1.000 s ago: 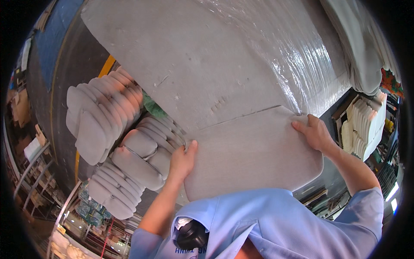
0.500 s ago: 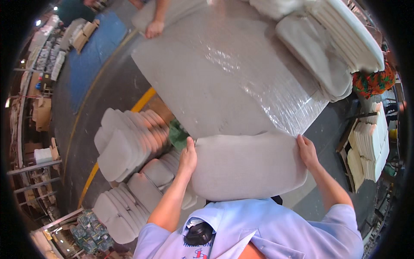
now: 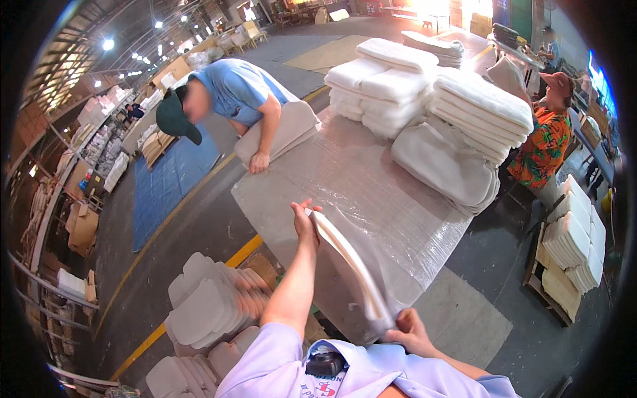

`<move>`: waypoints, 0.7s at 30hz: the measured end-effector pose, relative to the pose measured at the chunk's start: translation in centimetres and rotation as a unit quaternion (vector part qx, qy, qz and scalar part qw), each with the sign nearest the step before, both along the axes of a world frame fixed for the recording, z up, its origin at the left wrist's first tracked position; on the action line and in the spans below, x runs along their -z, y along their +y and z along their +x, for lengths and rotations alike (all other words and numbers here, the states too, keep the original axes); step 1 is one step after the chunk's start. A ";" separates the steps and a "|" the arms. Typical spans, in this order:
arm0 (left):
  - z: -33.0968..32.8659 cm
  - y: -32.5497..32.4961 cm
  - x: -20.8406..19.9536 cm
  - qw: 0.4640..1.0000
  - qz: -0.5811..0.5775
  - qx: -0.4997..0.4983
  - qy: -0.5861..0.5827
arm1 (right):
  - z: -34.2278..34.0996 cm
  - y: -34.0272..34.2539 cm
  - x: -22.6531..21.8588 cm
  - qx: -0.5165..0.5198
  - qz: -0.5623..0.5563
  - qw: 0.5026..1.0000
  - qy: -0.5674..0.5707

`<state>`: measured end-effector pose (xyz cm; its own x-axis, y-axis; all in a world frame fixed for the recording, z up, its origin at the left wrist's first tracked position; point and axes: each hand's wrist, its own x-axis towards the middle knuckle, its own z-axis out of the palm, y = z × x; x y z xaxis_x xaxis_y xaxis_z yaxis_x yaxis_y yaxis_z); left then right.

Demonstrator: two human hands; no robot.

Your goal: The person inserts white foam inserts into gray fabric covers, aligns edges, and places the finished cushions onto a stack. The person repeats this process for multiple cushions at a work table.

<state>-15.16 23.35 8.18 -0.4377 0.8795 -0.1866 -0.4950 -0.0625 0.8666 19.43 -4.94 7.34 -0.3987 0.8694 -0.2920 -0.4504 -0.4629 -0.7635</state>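
Observation:
Between my hands hangs a grey fabric cushion cover [image 3: 361, 245] with a white inner edge, tilted and partly blurred. My left hand [image 3: 304, 224] pinches its far end, thumb against the white edge. At its near end, close to my body, my right hand [image 3: 406, 333] has its fingers closed on the grey cloth. The cover is above the near edge of a large table [image 3: 312, 176] wrapped in clear plastic film. Grey covers [image 3: 441, 162] lie stacked at the table's right side.
White pads [image 3: 391, 69] are piled at the table's far end. Across the left corner, a co-worker [image 3: 232, 93] leans over grey pieces [image 3: 295, 129]. Another person [image 3: 547, 136] stands at right beyond the stacks. Grey cushions [image 3: 206, 302] are heaped at lower left; a pallet [image 3: 554, 282] bears white pads.
The cover has turned from lying broad side up to edge-on and slanting. My left hand has gone forward, my right hand inward toward my body. The view has tilted up.

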 end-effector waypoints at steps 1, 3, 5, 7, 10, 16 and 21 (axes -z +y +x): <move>1.1 0.7 0.6 1.000 -0.009 0.006 -0.017 | 0.2 0.1 0.0 -0.051 0.037 0.998 0.025; 1.3 1.2 1.2 0.998 0.012 0.028 -0.061 | 0.4 0.8 -0.7 -0.136 0.061 0.988 -0.034; 2.3 1.6 1.5 0.996 0.032 0.053 -0.057 | 0.4 3.2 -0.8 -0.099 0.114 0.984 -0.092; 2.4 1.8 1.6 0.995 0.038 0.077 -0.043 | 0.1 6.7 -0.7 -0.068 0.169 0.972 -0.151; 2.2 1.6 2.2 0.997 0.023 0.072 -0.034 | -2.0 13.4 -2.4 -0.034 0.258 0.941 -0.218; 2.3 2.3 3.4 0.996 0.031 0.049 -0.067 | -12.5 28.8 -8.5 -0.042 0.408 0.868 -0.278; 4.2 4.0 4.1 0.999 0.044 0.009 -0.007 | -17.2 35.2 -5.8 -0.128 0.429 0.826 -0.342</move>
